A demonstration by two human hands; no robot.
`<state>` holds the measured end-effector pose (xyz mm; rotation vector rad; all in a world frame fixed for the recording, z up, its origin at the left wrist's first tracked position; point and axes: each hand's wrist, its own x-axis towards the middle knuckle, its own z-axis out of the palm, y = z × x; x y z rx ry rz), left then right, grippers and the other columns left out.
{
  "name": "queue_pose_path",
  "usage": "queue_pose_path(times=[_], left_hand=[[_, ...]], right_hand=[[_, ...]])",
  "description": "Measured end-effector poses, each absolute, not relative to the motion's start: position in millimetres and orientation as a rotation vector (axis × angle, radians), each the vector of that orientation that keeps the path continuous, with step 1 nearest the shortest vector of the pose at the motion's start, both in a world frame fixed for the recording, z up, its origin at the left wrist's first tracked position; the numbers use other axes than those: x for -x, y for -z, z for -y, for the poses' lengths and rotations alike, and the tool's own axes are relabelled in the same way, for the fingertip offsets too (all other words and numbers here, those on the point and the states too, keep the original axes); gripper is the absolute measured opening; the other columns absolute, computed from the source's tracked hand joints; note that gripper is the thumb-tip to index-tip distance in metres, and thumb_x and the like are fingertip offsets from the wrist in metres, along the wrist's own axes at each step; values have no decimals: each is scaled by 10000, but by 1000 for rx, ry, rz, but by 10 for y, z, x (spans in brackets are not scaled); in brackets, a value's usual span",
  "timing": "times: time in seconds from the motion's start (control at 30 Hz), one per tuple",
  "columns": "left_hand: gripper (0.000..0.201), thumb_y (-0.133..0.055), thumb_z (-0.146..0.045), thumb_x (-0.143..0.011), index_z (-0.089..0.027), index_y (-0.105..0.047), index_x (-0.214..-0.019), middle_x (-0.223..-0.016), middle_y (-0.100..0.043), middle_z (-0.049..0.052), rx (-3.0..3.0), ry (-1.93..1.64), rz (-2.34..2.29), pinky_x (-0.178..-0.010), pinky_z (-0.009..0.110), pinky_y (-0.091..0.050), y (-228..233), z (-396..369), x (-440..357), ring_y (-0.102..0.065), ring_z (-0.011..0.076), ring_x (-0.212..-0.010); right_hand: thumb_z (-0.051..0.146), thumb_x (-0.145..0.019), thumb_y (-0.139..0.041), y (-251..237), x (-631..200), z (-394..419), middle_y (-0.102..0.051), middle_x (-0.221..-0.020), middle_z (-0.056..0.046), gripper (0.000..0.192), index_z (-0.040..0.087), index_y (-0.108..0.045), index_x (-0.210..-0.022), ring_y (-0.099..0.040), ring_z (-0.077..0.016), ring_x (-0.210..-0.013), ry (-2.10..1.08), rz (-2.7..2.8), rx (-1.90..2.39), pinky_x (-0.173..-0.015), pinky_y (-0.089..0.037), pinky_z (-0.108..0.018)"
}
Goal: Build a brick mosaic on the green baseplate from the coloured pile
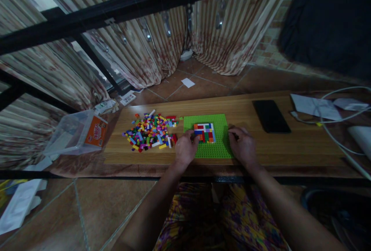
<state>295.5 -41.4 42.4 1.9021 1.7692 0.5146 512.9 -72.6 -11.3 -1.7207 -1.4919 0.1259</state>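
Note:
A green studded baseplate [222, 148] lies on the wooden board. On it sits a flat, roughly square build of multicoloured toy bricks [207, 133], with white, red, blue and orange pieces. My left hand [186, 147] rests over the baseplate's left edge, thumb and fingers closed at the build's left side; whatever they pinch is too small to make out. At the baseplate's right edge is my right hand [242, 145], its fingers curled in and the fingertips close together. I cannot make out what is between them. Left of the baseplate spreads a pile of loose toy bricks [152, 130].
The wooden board [174, 106] also bears a black tablet-like slab [271, 116], papers [314, 106] and a white cable [333, 137] at right. A clear plastic box [68, 133] with an orange label stands left. A dark rail [121, 9] crosses above.

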Motion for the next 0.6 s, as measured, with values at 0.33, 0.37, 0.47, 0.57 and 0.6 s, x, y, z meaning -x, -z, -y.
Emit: queue_pose_path(times=[0.33,0.37,0.47,0.57,0.6], left_hand=[[291,-659,-333,-851,-190,-663,-1104,-982,-747,84,-1774,-553,-1773,-798,323,-524,-397,370,-2989,-699,218,-903],[286,-664,-331,-847,-192,-665,-1096,-988,-748,81,-1762,-556,-1772,-796,321,-524,-394,365,-2993,-699,215,-900],[268,-676,-317,-837,-198,-672,-1077,-1000,-748,75,-1745,-559,-1779,-805,318,-522,-393,362,-3002,-696,210,-918],[253,-679,-312,-833,-206,-679,-1063,-984,-751,70,-1738,-551,-1773,-809,319,-523,-384,354,-2995,-696,209,-920],[255,-681,-316,-831,-208,-681,-1062,-983,-751,69,-1737,-552,-1765,-811,318,-523,-377,345,-2986,-696,207,-919]], right_hand=[[315,-897,-462,102,-5126,731,-664,-878,-92,255,201,-686,-856,-621,-232,-823,-113,1501,1720,-784,-491,-365],[311,-896,-462,101,-5124,731,-665,-879,-92,253,201,-686,-855,-621,-231,-820,-115,1496,1725,-782,-492,-365],[302,-891,-463,100,-5120,731,-669,-882,-92,249,203,-688,-847,-622,-231,-819,-118,1488,1734,-780,-493,-363],[298,-886,-468,107,-5123,730,-670,-880,-93,245,200,-688,-847,-622,-233,-820,-105,1498,1729,-785,-493,-365],[299,-886,-469,111,-5125,729,-670,-877,-92,243,199,-687,-845,-622,-231,-815,-100,1503,1725,-784,-492,-364]])
